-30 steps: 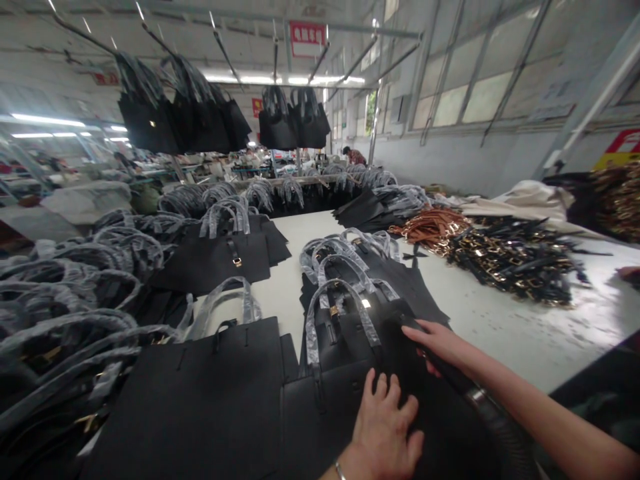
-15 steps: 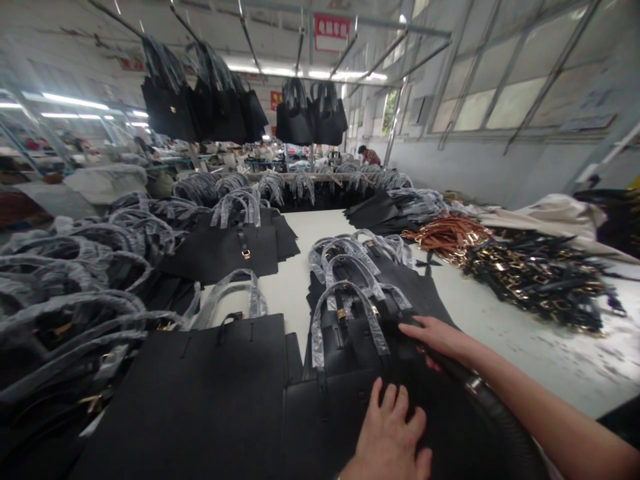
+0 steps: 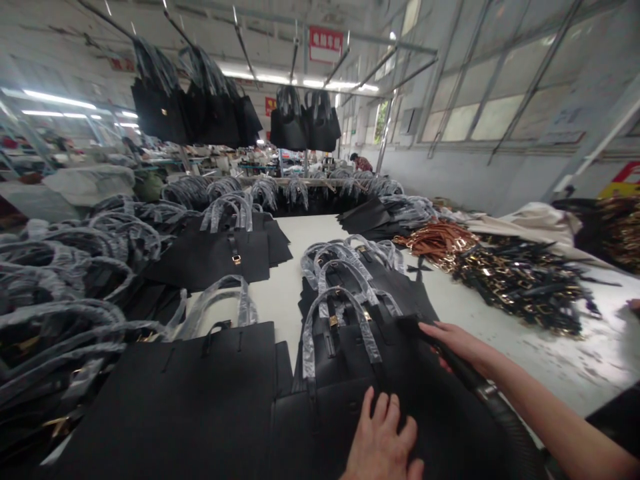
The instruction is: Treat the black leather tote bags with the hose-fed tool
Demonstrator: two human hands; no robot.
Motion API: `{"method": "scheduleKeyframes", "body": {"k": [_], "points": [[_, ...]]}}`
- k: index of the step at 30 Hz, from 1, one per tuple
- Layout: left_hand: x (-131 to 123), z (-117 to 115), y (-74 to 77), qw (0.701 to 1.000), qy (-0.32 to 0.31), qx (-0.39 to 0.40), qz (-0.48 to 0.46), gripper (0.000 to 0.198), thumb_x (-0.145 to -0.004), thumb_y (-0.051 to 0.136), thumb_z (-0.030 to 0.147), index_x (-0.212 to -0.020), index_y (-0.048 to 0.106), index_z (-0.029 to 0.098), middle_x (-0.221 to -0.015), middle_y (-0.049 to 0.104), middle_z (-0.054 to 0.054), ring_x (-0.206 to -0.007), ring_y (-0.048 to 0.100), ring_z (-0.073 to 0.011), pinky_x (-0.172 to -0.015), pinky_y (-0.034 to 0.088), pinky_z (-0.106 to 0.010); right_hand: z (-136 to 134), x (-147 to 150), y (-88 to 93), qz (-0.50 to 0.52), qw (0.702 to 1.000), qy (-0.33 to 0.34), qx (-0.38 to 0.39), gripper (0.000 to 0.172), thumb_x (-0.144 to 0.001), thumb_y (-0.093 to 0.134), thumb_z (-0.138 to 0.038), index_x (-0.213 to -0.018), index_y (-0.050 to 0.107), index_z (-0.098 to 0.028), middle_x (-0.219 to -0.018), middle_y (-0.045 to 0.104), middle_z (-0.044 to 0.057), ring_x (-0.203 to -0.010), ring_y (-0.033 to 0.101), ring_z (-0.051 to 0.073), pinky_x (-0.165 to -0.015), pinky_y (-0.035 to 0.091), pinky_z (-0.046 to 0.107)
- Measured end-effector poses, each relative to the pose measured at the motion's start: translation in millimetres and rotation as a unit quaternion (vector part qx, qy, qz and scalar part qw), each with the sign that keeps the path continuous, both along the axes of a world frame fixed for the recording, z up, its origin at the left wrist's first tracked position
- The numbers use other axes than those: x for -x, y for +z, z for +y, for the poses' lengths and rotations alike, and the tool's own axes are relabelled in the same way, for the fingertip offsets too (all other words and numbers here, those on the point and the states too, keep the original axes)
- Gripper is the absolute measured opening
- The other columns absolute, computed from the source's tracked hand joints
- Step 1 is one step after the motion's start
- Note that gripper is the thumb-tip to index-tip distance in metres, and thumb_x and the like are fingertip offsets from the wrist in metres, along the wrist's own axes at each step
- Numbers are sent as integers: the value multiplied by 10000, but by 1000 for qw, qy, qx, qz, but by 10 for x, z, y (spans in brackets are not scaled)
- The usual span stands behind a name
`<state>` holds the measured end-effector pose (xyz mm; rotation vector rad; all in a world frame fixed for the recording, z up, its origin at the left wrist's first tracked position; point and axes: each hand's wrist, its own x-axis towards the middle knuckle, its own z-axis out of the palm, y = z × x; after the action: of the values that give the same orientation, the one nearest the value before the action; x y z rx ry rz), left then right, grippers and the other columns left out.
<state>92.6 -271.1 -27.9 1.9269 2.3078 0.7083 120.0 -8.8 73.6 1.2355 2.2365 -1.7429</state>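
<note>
My left hand point(image 3: 383, 440) lies flat, fingers stretched out, on the front of a black handbag point(image 3: 345, 353) that tops a stack on the white table point(image 3: 285, 287). The bag's handles are wrapped in clear film. My right hand point(image 3: 457, 343) is closed around a black hose nozzle point(image 3: 413, 327), whose tip rests on the same bag near its right edge. The ribbed hose point(image 3: 505, 427) runs back under my right forearm.
Another flat black bag point(image 3: 190, 393) lies to the left, beside a big heap of bags point(image 3: 65, 287). Black straps with gold buckles point(image 3: 520, 280) and brown straps point(image 3: 437, 237) are piled at right. More bags hang overhead point(image 3: 200, 107). A person point(image 3: 360, 161) works far back.
Both hands stay on the bag in nearly the same spots. The nozzle tip has shifted slightly across the bag, and my view has swung a little.
</note>
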Motion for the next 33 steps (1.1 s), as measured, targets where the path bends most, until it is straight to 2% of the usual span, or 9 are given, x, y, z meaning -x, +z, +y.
{"method": "scheduleKeyframes", "body": {"k": [3, 10, 14, 17, 20, 24, 29, 33], "points": [[5, 1, -2, 1000, 6, 3, -1, 575, -918, 419, 579, -1350, 475, 203, -1470, 390, -165, -1358, 350, -328, -1144, 215, -572, 48, 122, -36, 10, 1000, 5, 7, 398, -863, 584, -593, -934, 515, -208, -591, 573, -40, -383, 548, 119, -318, 440, 197], [25, 8, 19, 1000, -6, 17, -6, 569, -919, 429, 563, -1350, 464, 192, -1464, 386, -184, -1353, 354, -333, -1143, 212, -573, 163, 48, -24, -18, 999, 12, 35, 433, -829, 613, -611, -889, 542, -188, -582, 604, -4, -376, 551, 137, -319, 464, 231], [17, 3, 52, 1000, -1, 17, -7, 558, -926, 419, 555, -1343, 472, 187, -1471, 379, -174, -1359, 341, -326, -1154, 191, -563, 170, 202, 3, 26, 999, -22, -7, 404, -832, 618, -592, -882, 531, -201, -587, 587, -24, -411, 551, 131, -349, 460, 223], [-3, -18, 84, 1000, 12, 5, -11, 548, -922, 440, 542, -1353, 473, 207, -1474, 390, -141, -1360, 340, -303, -1166, 185, -539, 186, 154, 124, 57, 996, -48, -41, 393, -847, 596, -596, -864, 511, -214, -585, 559, -39, -431, 549, 128, -377, 467, 224], [-32, -37, 117, 999, 31, -10, -10, 545, -925, 445, 530, -1387, 451, 240, -1465, 414, -104, -1357, 344, -276, -1174, 183, -519, 173, -208, 256, 49, 997, -49, -38, 383, -846, 615, -579, -869, 516, -210, -616, 563, -30, -433, 556, 126, -368, 459, 221], [-52, -3, 143, 998, 60, -17, 1, 523, -921, 460, 520, -1382, 473, 275, -1433, 454, -83, -1330, 371, -280, -1162, 201, -537, 18, -971, 314, 7, 998, -62, -13, 397, -810, 678, -560, -950, 564, -206, -639, 573, -23, -405, 561, 124, -335, 439, 210], [15, 116, 149, 996, 73, -23, 40, 498, -912, 504, 479, -1369, 490, 281, -1405, 477, -80, -1303, 381, -287, -1151, 211, -539, -282, -1861, 202, -35, 994, -101, 4, 472, -811, 658, -592, -1075, 570, -212, -643, 566, -28, -400, 557, 120, -332, 440, 197], [165, 256, 178, 992, 91, -26, 82, 494, -904, 531, 439, -1367, 483, 275, -1393, 477, -85, -1286, 385, -298, -1142, 198, -559, -489, -2331, 92, -42, 989, -143, 7, 482, -816, 648, -589, -1095, 559, -206, -642, 567, -28, -391, 545, 114, -324, 429, 189]]}}
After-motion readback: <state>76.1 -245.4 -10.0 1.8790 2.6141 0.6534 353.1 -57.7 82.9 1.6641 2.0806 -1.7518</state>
